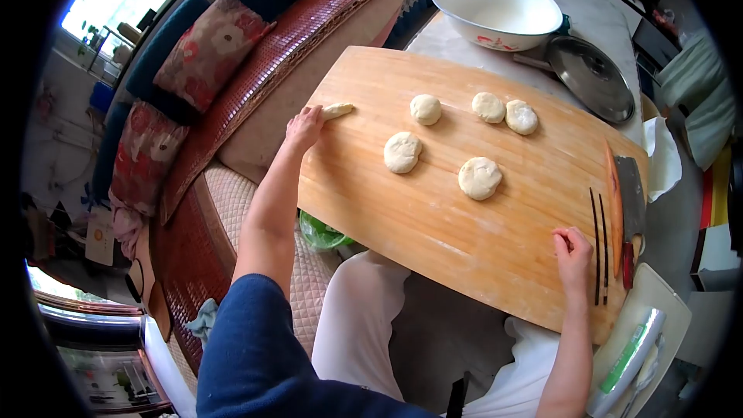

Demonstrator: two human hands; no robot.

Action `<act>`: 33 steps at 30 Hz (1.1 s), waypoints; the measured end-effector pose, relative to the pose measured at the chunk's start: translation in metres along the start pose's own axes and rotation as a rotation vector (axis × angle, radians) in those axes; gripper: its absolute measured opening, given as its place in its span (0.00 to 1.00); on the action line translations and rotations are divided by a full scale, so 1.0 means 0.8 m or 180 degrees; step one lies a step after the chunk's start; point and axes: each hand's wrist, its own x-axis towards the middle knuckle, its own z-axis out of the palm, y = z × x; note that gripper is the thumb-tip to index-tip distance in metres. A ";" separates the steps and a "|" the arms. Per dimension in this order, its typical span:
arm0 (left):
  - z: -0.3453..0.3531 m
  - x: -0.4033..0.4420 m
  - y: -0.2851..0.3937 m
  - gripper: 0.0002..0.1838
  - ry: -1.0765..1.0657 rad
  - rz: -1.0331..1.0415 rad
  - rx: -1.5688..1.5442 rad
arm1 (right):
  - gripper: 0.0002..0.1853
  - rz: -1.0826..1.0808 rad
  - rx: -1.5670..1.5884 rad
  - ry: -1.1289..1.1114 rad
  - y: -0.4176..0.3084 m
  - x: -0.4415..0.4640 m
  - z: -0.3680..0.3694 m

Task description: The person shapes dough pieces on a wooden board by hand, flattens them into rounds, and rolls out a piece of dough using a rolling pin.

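Pinched by one end in the grip of the left hand (304,127), at the left edge of a broad, pale wooden board (364,209): a small, elongated, off-white piece of dough (338,111). Long axis roughly crosswise, pointing from the fingertips in over the wood, toward a smooth, rounded white lump of dough (425,109) well apart to the right. Directly beyond the left fingers, so far nearer to the left hand than to the right hand (571,254). Over by the near right side of the board, fingers of the right hand loosely curled in, with nothing visible inside. Just beside that hand, two thin, dark chopsticks (604,248), then a slender wooden rolling pin (614,209) and a broad-bladed metal cleaver (633,193).
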 end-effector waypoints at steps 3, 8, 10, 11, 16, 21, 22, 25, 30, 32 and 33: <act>-0.008 -0.024 0.003 0.19 0.0245 0.0640 -0.0428 | 0.02 -0.0038 -0.0034 -0.0016 0.005 0.000 0.000; -0.035 -0.096 0.032 0.19 0.0031 0.0724 -0.1133 | 0.02 -0.0125 -0.0081 -0.0072 0.000 0.002 0.001; -0.044 -0.110 0.029 0.22 0.0074 0.0802 -0.1276 | 0.02 -0.0162 -0.0019 -0.0044 -0.005 0.001 0.003; -0.044 -0.112 0.028 0.24 0.0213 0.0890 -0.1171 | 0.02 -0.0178 0.0007 -0.0027 -0.006 0.001 0.003; -0.008 -0.107 0.024 0.33 0.0307 0.0830 -0.0606 | 0.02 -0.0322 -0.0152 -0.0034 0.018 0.001 0.003; 0.004 -0.131 0.039 0.25 0.0313 0.0757 -0.0936 | 0.02 -0.0457 -0.0285 0.0048 0.007 0.002 0.002; 0.002 -0.144 0.044 0.25 0.0278 0.0801 -0.0967 | 0.01 -0.0425 -0.0298 0.0059 -0.001 0.001 0.001; -0.017 -0.194 0.070 0.24 0.0203 0.0969 -0.1102 | 0.01 -0.0407 -0.0271 0.0095 -0.001 0.001 0.000; -0.026 -0.263 0.134 0.24 -0.0110 0.1434 -0.1299 | 0.02 -0.0663 -0.0300 0.0148 -0.005 -0.005 -0.001; -0.037 -0.277 0.180 0.24 -0.0427 0.1697 -0.1458 | 0.02 -0.0911 -0.0371 0.0213 -0.009 -0.009 0.009; -0.046 -0.282 0.214 0.23 -0.0626 0.1863 -0.1582 | 0.04 -0.0756 -0.0317 0.0028 -0.019 -0.014 0.014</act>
